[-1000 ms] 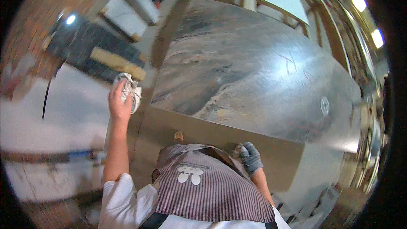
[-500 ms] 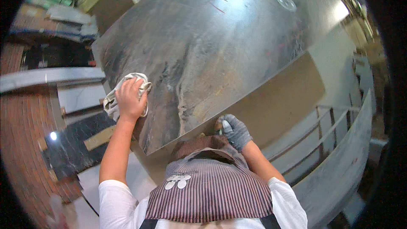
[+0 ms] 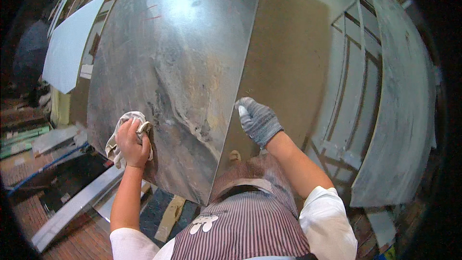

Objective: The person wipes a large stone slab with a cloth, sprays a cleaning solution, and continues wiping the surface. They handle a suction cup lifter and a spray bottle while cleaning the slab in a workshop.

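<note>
Rag (image 3: 126, 137) bunched under my bare left hand (image 3: 131, 143), pressed on the smeared metal sheet (image 3: 178, 67) near its left edge. Gloved right hand (image 3: 258, 121) apparently grips the sheet's right edge, fingers curled.

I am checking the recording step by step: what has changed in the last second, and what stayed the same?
The left hand, with the crumpled whitish cloth, moved from the air beside the large streaked grey metal sheet onto its face, at the left edge. The grey-gloved right hand shifted up along the sheet's right edge. The cloth stayed gripped, and the sheet stayed on the brown board.
</note>
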`<state>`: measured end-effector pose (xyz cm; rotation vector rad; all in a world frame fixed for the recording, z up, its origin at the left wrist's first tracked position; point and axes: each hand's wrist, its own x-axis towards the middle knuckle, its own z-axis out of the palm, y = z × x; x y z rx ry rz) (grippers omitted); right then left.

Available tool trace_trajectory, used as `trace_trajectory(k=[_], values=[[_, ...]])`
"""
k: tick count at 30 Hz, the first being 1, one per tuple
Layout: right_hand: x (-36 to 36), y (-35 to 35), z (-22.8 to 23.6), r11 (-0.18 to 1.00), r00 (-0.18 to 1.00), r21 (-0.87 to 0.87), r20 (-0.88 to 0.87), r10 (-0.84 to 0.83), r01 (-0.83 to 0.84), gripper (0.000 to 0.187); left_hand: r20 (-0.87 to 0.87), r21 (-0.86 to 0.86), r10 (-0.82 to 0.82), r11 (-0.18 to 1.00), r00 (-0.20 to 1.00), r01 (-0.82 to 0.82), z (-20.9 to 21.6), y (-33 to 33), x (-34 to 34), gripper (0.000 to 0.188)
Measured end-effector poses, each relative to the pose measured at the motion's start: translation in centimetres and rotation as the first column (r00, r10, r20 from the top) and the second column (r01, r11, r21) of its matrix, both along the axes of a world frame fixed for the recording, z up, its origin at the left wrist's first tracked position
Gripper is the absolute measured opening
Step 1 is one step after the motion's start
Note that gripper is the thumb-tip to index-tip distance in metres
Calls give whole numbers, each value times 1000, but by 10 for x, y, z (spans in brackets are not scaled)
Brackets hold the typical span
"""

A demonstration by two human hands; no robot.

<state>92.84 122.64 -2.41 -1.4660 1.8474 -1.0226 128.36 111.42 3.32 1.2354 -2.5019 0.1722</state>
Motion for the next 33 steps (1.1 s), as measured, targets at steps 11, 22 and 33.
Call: trace_trajectory(k=[11, 22, 33], values=[[12, 3, 42, 967, 971, 235, -238, -36, 94, 20, -27, 23, -44, 999, 999, 45, 1, 2, 1, 40], [24, 8, 38, 960, 950, 268, -313, 10, 79, 19, -46, 16, -47, 999, 998, 47, 3, 3, -2, 40], [19, 7, 16, 985, 950, 91, -289, -117, 149, 19, -52, 18, -42, 999, 998, 43, -1, 2, 2, 40]])
